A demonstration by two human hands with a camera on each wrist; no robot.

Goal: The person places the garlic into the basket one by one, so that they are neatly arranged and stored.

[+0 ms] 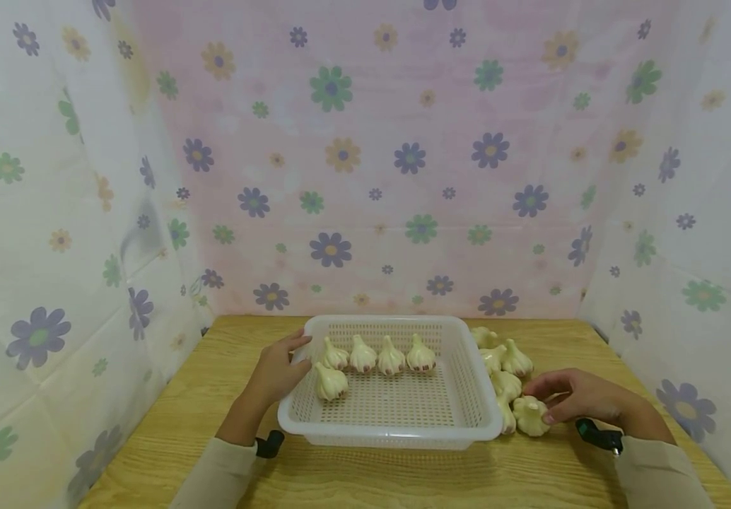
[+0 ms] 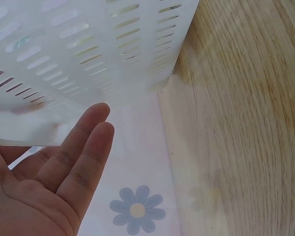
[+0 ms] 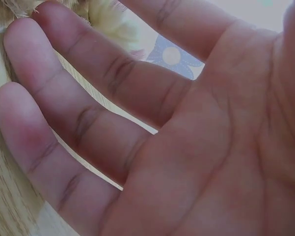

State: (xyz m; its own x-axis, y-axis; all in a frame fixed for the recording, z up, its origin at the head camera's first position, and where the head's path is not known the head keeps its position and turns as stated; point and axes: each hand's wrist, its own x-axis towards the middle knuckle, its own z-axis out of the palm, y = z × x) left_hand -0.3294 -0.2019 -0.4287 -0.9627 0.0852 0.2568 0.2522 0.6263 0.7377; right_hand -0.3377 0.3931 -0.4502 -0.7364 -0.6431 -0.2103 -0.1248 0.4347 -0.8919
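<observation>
A white plastic basket [image 1: 378, 433] with slotted walls stands on the table. Inside it, garlic bulbs [image 1: 391, 357] form a row at the back, and one more bulb [image 1: 330, 382] lies at the left. My left hand [image 1: 279, 371] rests at the basket's left rim, its fingers [image 2: 91, 162] nearly straight beside the outer wall. To the right, my right hand [image 1: 585, 397] reaches over a garlic bulb [image 1: 530, 417] at the front of a loose group. The thumb meets this bulb's edge; the fingers [image 3: 88, 118] are spread and only slightly bent. Whether they press on it is hidden.
Several more garlic bulbs [image 1: 507, 385] lie bunched against the basket's right side. The wooden table [image 1: 365, 481] is bordered by flower-patterned cloth [image 1: 378, 177] at the back and both sides. Dark wrist devices [image 1: 597, 435] sit below the hands.
</observation>
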